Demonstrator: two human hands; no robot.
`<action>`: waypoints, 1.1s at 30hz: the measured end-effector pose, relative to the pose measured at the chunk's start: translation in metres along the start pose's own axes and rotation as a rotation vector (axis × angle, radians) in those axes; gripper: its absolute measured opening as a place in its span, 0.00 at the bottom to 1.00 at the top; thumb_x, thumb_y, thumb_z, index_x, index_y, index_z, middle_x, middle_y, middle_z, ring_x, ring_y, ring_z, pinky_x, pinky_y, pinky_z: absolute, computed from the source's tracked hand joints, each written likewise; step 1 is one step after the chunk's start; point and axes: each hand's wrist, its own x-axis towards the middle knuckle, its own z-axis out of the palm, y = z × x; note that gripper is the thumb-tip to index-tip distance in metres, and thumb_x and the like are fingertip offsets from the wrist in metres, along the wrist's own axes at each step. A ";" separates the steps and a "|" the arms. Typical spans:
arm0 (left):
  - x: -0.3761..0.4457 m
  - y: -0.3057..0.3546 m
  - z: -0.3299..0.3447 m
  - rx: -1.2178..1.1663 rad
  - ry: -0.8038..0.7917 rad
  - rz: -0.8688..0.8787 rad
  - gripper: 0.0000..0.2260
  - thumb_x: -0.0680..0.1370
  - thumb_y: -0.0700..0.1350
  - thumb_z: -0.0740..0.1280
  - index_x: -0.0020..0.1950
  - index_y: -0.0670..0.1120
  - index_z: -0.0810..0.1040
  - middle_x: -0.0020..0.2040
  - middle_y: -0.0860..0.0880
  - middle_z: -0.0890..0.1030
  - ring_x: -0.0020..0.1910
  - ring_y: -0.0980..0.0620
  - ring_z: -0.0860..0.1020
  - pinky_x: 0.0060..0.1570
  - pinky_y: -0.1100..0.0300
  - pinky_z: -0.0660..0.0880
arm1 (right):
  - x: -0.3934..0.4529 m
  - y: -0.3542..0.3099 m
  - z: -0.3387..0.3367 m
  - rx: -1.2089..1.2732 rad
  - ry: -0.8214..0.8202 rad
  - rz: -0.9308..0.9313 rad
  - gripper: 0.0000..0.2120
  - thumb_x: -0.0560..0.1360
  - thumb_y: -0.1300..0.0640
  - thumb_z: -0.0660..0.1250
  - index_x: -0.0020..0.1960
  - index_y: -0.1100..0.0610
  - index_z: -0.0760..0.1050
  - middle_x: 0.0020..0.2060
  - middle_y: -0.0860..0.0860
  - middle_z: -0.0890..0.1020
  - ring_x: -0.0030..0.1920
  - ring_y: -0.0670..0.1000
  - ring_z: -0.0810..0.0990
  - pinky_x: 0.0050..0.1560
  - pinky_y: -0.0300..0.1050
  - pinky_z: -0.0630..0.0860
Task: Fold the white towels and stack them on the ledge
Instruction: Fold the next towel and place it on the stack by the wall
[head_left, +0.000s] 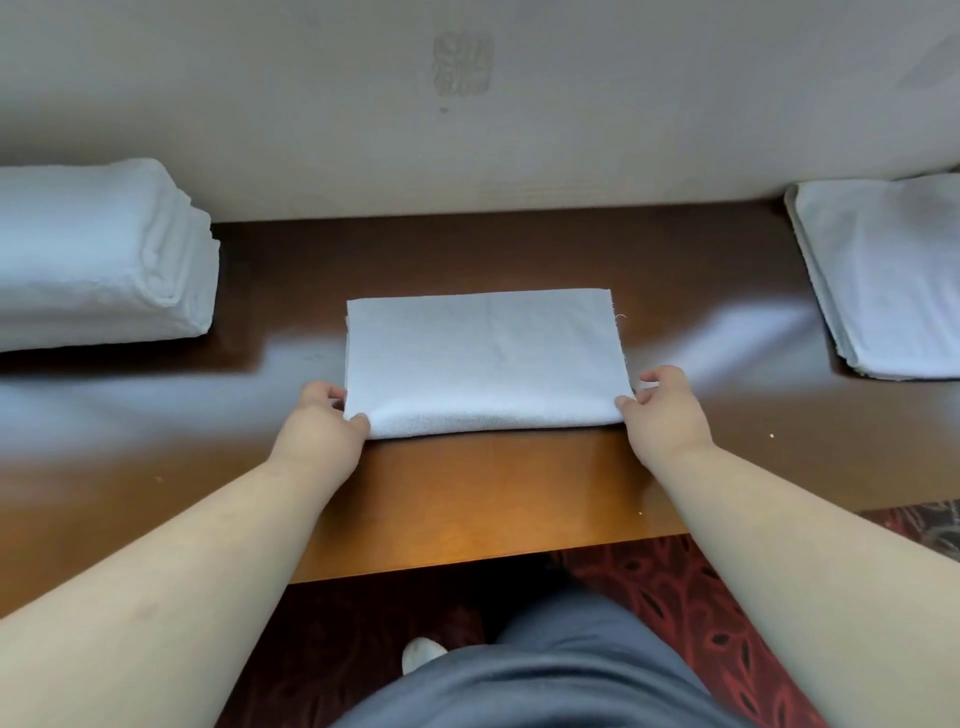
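Folded towel (483, 364) is lying flat on the wooden ledge (467, 493), roughly mid-ledge, its thick folded edge facing the person and its open edges toward the wall (363, 104).

L hand (324, 415) is pinching the towel's near-left corner, thumb on top, fingers curled along the side edge. R hand (657, 402) is doing the same at the near-right corner. Both are clamped on cloth, not flat on it.

Left of the towel, well apart: stack of folded towels (98, 254), several layers, sitting against the wall. Right of the towel, also well apart: flatter pile of towels (883, 275), looks unfolded or only part-folded; can't tell how many.

Handling, judged: terry cloth, so soft, light, limp, no stiffness of its own. Layers are likely to slide or sag if lifted by one corner. Not fragile, and the nap should give good grip. The polished ledge is probably letting the bundle slip easily.

Best hold: both near corners along the fold, pinching through all layers, as the hands are doing now; or palms under and over for the carry to the stack.
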 end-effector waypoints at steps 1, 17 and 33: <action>-0.004 0.001 0.000 0.029 -0.006 0.004 0.19 0.74 0.45 0.66 0.63 0.51 0.64 0.47 0.49 0.81 0.44 0.47 0.80 0.46 0.52 0.77 | -0.004 -0.002 0.000 0.014 0.015 0.007 0.19 0.77 0.56 0.68 0.66 0.52 0.68 0.50 0.48 0.77 0.43 0.45 0.77 0.41 0.42 0.71; -0.037 -0.017 0.016 0.477 -0.026 0.461 0.28 0.79 0.64 0.51 0.78 0.58 0.55 0.79 0.51 0.49 0.78 0.48 0.48 0.74 0.48 0.53 | -0.027 0.010 -0.003 -0.297 -0.175 -0.360 0.31 0.79 0.37 0.57 0.77 0.51 0.63 0.77 0.50 0.60 0.76 0.52 0.60 0.73 0.47 0.61; 0.028 0.057 -0.013 -0.111 -0.164 -0.374 0.29 0.77 0.61 0.65 0.68 0.39 0.73 0.65 0.41 0.76 0.63 0.38 0.74 0.65 0.47 0.69 | 0.061 -0.074 -0.007 -0.014 -0.354 0.266 0.16 0.75 0.46 0.68 0.55 0.57 0.75 0.47 0.51 0.81 0.45 0.54 0.81 0.46 0.47 0.78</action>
